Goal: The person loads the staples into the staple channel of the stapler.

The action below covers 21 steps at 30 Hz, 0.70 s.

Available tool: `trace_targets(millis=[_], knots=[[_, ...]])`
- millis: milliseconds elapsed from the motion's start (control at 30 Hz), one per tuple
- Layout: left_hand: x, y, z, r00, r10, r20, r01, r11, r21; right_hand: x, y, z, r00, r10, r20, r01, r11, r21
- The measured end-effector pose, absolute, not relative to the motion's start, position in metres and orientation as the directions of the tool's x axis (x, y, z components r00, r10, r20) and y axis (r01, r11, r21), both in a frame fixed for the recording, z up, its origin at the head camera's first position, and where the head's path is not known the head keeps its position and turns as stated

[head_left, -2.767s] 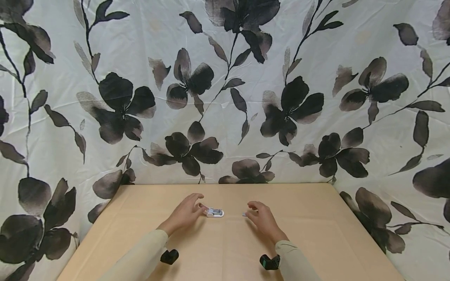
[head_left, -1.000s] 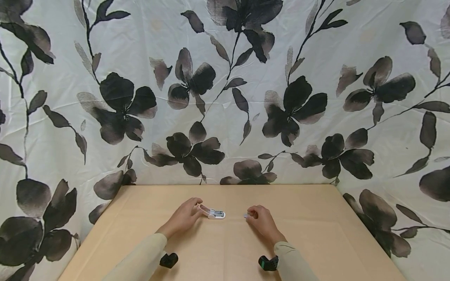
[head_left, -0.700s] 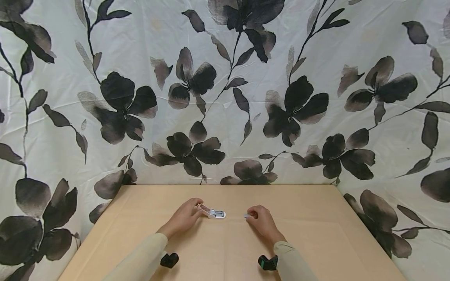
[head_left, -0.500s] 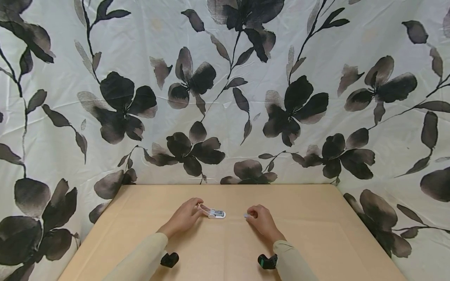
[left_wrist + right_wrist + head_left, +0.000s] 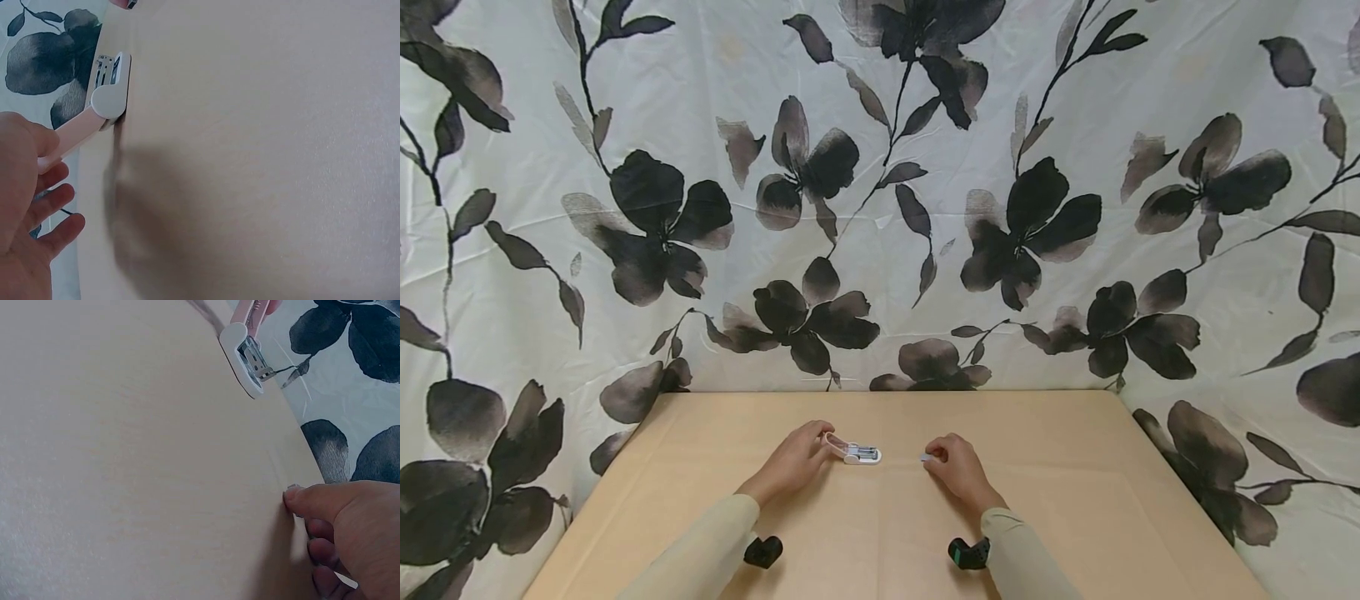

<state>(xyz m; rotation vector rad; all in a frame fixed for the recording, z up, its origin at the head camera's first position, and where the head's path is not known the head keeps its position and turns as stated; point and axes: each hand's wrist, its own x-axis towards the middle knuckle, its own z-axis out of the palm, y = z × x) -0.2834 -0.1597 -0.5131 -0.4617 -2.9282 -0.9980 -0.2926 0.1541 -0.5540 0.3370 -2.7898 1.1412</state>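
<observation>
A small white and pink stapler [image 5: 861,454] lies on the table with its top swung up and its metal staple channel bared. My left hand [image 5: 795,458] pinches the end of the raised pink top between thumb and index finger; in the left wrist view the other fingers of that hand [image 5: 31,194] stand loosely apart. To the stapler's right, my right hand [image 5: 961,471] holds a tiny silver piece [image 5: 924,457], perhaps a strip of staples, just above or on the table. The right wrist view shows the thumb covering most of that silver piece [image 5: 293,487].
The tan table [image 5: 880,533] reaches back to a white curtain [image 5: 925,192] with dark flower print. Black wrist devices [image 5: 763,552] hang under both sleeves. A gap of bare tabletop separates the stapler from the right hand.
Since the oldest frame the stapler's top shows more plainly raised, and the right hand's fingers have curled in closer. Over the last second both hands have stayed nearly still.
</observation>
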Motion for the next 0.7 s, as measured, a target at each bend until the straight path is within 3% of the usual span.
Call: trace_targets(millis=[700], knots=[[-0.2857, -0.1581, -0.5166, -0.958, 0.261, 0.120, 0.278, 0.741, 0.611, -0.2905, 0.1506, -0.5530, -0.975, -0.158, 0.158, -0.223, 0.733, -0.642]])
